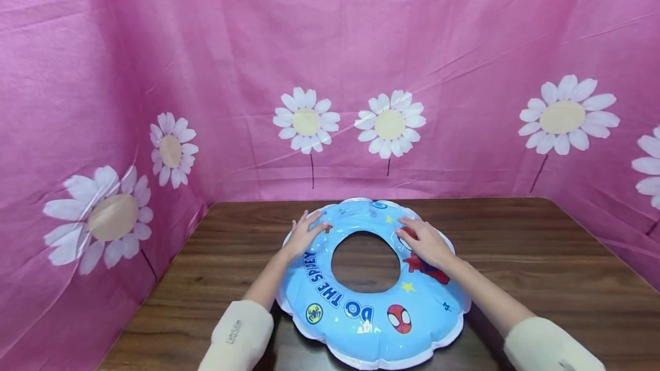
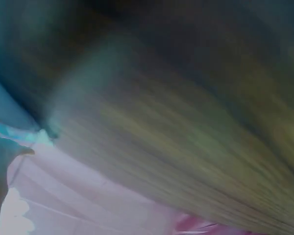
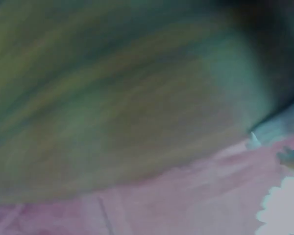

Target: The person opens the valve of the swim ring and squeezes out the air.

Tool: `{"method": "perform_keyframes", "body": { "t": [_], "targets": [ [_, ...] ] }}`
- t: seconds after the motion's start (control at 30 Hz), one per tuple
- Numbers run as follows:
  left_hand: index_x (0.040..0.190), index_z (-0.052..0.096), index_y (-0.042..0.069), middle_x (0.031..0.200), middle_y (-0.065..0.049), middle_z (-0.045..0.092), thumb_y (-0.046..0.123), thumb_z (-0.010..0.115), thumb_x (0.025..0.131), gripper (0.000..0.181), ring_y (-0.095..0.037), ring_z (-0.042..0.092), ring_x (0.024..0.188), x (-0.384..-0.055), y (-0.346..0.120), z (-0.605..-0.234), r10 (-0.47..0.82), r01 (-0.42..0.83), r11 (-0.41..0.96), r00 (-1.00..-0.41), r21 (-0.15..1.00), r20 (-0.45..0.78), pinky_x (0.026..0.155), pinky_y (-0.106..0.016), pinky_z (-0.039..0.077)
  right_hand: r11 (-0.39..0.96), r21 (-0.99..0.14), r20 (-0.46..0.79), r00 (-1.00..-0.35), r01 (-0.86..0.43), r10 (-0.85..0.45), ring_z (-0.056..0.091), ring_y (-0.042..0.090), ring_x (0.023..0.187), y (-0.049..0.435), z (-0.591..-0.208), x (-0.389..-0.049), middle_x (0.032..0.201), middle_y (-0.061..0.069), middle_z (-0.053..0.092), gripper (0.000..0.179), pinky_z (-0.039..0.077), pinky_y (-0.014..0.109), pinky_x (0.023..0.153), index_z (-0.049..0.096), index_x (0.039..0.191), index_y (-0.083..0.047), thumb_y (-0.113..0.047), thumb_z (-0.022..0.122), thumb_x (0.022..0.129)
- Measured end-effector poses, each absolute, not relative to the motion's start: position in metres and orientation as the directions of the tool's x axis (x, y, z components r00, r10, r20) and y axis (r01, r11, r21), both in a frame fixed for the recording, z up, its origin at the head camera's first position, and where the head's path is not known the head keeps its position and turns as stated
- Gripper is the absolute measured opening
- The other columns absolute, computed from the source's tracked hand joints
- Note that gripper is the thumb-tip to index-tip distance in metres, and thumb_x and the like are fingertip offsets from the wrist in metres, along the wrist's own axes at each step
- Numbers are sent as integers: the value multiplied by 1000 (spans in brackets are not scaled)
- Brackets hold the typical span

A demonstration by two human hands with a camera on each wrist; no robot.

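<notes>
A light blue inflated swim ring (image 1: 381,339) with a scalloped white edge lies flat on the brown wooden table (image 1: 222,256). Red masked figures, yellow stars and the words "DO THE SPIDEY" are printed on it. My left hand (image 1: 303,235) rests on the ring's upper left with its fingers spread. On the opposite side, my right hand (image 1: 427,245) lies over the printed red figure, fingers extended toward the hole. In the left wrist view only a bit of the hand (image 2: 5,161) shows at the left edge; the right wrist view is blurred, with fingertips (image 3: 291,157) at its right edge.
A pink cloth (image 1: 443,33) printed with large white daisies hangs behind the table and along both sides. The table's back edge (image 1: 247,202) lies just beyond the ring. Cream sleeves or bands (image 1: 239,331) cover both forearms.
</notes>
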State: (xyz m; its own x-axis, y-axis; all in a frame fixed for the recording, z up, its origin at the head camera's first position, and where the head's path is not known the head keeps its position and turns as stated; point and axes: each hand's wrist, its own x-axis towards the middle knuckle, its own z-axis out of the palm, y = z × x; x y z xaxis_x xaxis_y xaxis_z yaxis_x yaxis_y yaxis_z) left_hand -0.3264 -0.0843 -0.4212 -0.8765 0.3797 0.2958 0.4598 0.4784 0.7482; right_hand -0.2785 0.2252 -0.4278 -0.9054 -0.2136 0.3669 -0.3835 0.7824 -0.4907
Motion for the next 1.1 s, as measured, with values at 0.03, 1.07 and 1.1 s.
{"method": "perform_keyframes", "body": {
  "t": [0.03,1.07,1.1],
  "targets": [
    [130,47,-6,135,-19,44,24,48,96,45,-41,18,132,-318,-83,-418,421,508,448,-846,736,328,103,-59,4,773,-459,387,-882,-437,-269,40,39,122,224,-424,-270,128,18,51,48,25,55,100,54,127,-1,-34,54,92],
    [147,22,11,150,-8,18,33,46,96,60,-27,12,136,-227,-71,-438,643,593,348,-715,726,276,107,-45,12,655,-581,303,-875,-483,-377,45,31,119,198,-437,-196,127,9,53,49,35,56,92,49,131,-8,-29,62,88],
    [146,23,9,150,-10,19,35,47,96,62,-28,12,136,-230,-72,-438,592,618,421,-742,664,315,107,-47,12,711,-507,355,-870,-487,-342,46,31,118,200,-436,-199,126,10,53,52,36,55,92,50,130,-8,-30,65,86]
  ]
}}
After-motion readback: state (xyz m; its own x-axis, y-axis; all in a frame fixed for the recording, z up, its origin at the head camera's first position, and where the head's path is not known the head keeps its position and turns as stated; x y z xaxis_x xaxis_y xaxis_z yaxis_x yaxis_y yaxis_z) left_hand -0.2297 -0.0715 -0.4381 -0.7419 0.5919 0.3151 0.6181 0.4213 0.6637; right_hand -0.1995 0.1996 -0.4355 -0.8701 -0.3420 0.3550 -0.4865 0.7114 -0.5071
